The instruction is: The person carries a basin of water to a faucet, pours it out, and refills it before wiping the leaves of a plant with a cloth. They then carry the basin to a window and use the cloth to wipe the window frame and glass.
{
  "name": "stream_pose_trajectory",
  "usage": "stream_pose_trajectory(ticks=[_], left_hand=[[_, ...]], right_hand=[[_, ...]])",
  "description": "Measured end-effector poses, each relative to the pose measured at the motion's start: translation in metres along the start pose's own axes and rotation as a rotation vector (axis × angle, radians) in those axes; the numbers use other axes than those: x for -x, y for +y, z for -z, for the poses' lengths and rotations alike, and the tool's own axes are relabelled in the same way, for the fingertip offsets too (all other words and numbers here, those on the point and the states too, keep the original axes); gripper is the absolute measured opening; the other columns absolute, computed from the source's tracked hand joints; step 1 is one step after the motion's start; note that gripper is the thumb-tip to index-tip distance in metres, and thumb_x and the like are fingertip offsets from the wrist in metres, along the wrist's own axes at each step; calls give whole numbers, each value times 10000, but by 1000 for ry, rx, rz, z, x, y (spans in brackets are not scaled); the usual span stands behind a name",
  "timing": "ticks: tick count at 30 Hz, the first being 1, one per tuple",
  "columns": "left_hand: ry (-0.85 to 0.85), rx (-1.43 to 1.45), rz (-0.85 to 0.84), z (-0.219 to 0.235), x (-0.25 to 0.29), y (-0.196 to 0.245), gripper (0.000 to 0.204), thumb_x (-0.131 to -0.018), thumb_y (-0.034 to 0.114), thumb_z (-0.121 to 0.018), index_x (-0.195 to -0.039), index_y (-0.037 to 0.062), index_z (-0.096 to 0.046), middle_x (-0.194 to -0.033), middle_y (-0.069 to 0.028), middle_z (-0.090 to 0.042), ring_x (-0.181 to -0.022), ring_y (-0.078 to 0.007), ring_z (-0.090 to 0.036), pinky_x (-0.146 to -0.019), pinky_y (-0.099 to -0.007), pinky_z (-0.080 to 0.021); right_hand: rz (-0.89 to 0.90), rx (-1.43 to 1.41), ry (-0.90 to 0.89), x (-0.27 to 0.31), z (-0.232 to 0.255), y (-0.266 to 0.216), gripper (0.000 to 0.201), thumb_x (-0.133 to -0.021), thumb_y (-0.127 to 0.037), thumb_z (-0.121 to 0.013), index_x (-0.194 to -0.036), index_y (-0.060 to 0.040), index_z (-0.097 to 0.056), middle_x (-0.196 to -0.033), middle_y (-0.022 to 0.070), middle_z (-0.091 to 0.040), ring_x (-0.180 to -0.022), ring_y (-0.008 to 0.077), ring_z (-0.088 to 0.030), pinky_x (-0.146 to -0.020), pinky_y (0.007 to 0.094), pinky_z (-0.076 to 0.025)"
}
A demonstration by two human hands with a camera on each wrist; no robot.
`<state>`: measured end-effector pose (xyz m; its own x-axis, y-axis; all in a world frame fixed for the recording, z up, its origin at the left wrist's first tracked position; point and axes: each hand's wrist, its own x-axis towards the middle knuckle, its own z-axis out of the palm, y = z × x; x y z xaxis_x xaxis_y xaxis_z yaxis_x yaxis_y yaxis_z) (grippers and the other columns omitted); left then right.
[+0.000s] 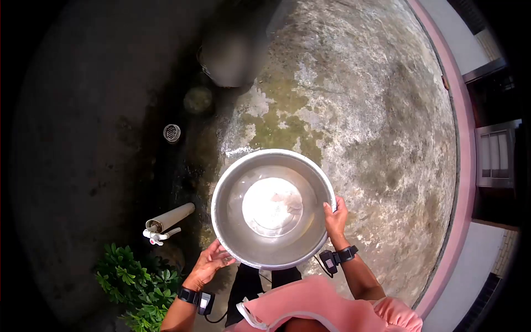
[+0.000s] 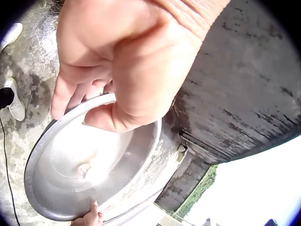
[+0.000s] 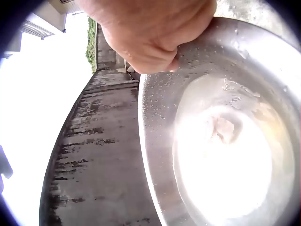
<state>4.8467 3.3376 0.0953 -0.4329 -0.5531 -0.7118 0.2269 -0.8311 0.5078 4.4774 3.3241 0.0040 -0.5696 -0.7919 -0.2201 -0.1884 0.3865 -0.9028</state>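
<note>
A wide, round metal basin (image 1: 229, 213) is held in front of the person's body, above the concrete ground. Water lies in its bottom, with bright glare on it. Within the water a small pale lump (image 3: 223, 129) shows through the glare. My left hand (image 1: 207, 264) grips the near left part of the rim, thumb over the top and fingers along the outside. On the right side my right hand (image 1: 336, 219) grips the rim, its thumb on top. Droplets cling to the inner wall near the right hand in the right wrist view.
To the left, a white tap (image 1: 156, 238) sits by an upright pipe (image 1: 174, 217), near a leafy green plant (image 1: 135, 282). Farther off are a small white grate (image 1: 172, 133) and a large round container (image 1: 229, 61). A pink kerb (image 1: 462, 166) runs along the right.
</note>
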Motion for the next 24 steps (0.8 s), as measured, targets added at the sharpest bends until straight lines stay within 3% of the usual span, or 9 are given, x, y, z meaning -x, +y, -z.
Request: stream_pose_trajectory(ticks=[2,3,8,10,12,17,20,23,24], left_hand=[[-69,-115,2,-48,-1,32,689,-676,-133,-450,-1337,-1,-308,-1173,-113,-492,-1089,-251,-514,-936,-393,-446],[-70,-161,16,-76,-6,47,678,-679,-138,-445,-1331,-2,-318,-1164,-111,-500,-1062,-246,-532,-922,-390,-457],[-179,-353,54,-206,-55,109,624,-718,-130,-473,-1316,-14,-335,-1164,-118,-525,-1043,-253,-555,-896,-390,-486],[-286,-437,64,-260,-79,135,597,-735,-115,-488,-1306,-21,-343,-1149,-119,-528,-1040,-248,-557,-901,-393,-485],[-266,-475,89,-315,-108,155,498,-780,-92,-517,-1259,-45,-388,-1057,-128,-558,-983,-247,-575,-869,-394,-506],[-455,-684,83,-436,-211,191,427,-799,-35,-518,-1215,-61,-426,-1067,-123,-557,-913,-222,-608,-815,-330,-540],[-550,-710,122,-509,-289,213,413,-799,-27,-528,-1199,-67,-438,-1054,-125,-562,-905,-217,-610,-812,-321,-540],[-705,-772,133,-607,-352,237,399,-794,-15,-549,-1178,-63,-457,-1013,-108,-578,-869,-200,-620,-799,-307,-545],[-755,-812,152,-668,-390,256,395,-792,-15,-551,-1173,-62,-462,-1004,-104,-581,-861,-196,-622,-796,-304,-546]], right_hand=[[47,6,95,-4,53,-27,176,-776,-13,-589,-940,5,-528,-793,28,-571,-706,86,-512,-640,254,-442],[-34,-47,127,-14,76,-30,179,-764,-3,-586,-933,7,-527,-799,35,-571,-713,94,-517,-647,258,-443],[157,-217,344,-57,188,-81,191,-740,0,-596,-922,8,-542,-802,51,-587,-740,109,-537,-672,268,-451],[89,-30,409,-82,233,-85,186,-740,-8,-601,-918,10,-548,-810,71,-597,-745,118,-550,-682,273,-457],[94,-52,486,-110,268,-85,196,-736,-8,-609,-920,14,-545,-801,70,-597,-733,125,-559,-680,271,-462],[-24,-127,669,-186,353,-81,226,-726,10,-598,-948,26,-559,-838,123,-627,-790,189,-605,-735,313,-467],[-73,-112,781,-242,403,-71,221,-731,15,-600,-946,28,-554,-835,107,-623,-781,175,-598,-724,310,-473],[-102,-196,936,-290,451,-70,199,-724,46,-598,-915,26,-548,-801,77,-605,-714,140,-576,-650,279,-469],[-110,-196,1007,-331,484,-74,191,-718,55,-598,-900,24,-549,-782,64,-597,-685,125,-567,-620,265,-465]])
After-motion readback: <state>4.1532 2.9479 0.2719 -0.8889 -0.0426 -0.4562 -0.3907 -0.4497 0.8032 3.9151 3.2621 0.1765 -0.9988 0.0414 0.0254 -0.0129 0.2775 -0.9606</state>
